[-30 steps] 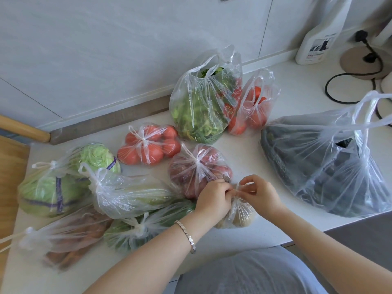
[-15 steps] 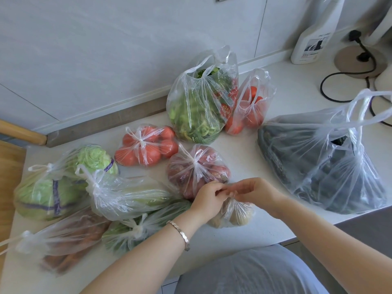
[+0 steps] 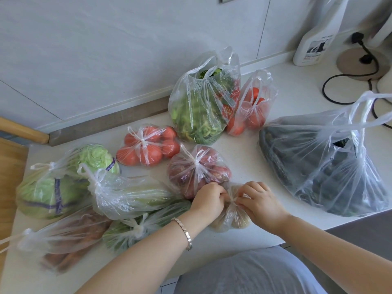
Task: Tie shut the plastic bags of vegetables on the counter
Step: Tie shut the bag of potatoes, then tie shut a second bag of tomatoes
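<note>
A small clear bag of pale round vegetables [image 3: 232,218] lies near the counter's front edge. My left hand [image 3: 209,198] and my right hand [image 3: 257,200] each pinch one of its handles, pulled together into a knot between them. Knotted bags lie to the left: red onions [image 3: 198,168], tomatoes [image 3: 147,146], cabbages [image 3: 48,189], pale greens [image 3: 131,194], green beans [image 3: 135,228] and carrots [image 3: 70,240]. With handles loose stand a bag of leafy greens [image 3: 200,107], a bag of tomatoes [image 3: 252,107] and a big bag of dark vegetables [image 3: 326,166].
A white spray bottle [image 3: 316,39] stands at the back right beside a round socket plate [image 3: 360,62] with a black cable. The white counter [image 3: 246,149] ends at a wooden surface [image 3: 10,166] on the left. The wall runs along the back.
My hands have drawn the small bag's handles together into a knot and lowered onto the bag. The other bags have not moved.
</note>
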